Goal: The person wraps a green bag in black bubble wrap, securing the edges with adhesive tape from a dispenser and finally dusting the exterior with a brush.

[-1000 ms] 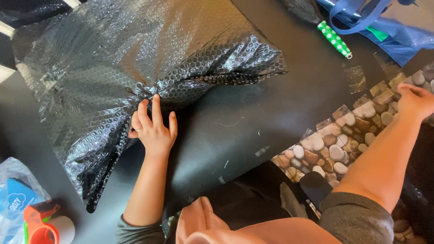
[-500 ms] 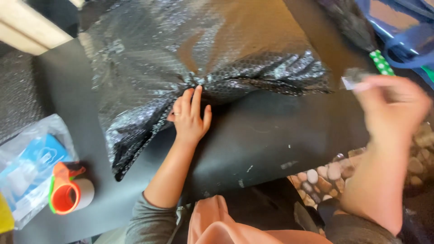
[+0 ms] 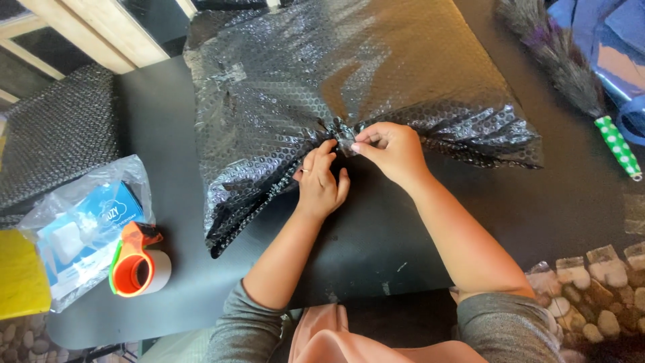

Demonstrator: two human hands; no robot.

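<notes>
Head view, left to right: a clear plastic bag (image 3: 80, 222) with a blue-and-white pack lies at the table's (image 3: 470, 222) left edge, an orange tape dispenser (image 3: 138, 261) resting against it. Mid-table sits the parcel wrapped in black bubble wrap (image 3: 322, 87). My left hand (image 3: 321, 183) presses flat on the wrap where it bunches at the near edge, fingers spread. My right hand (image 3: 391, 149) pinches that gathered knot. Far right, a green polka-dot handle (image 3: 618, 146).
</notes>
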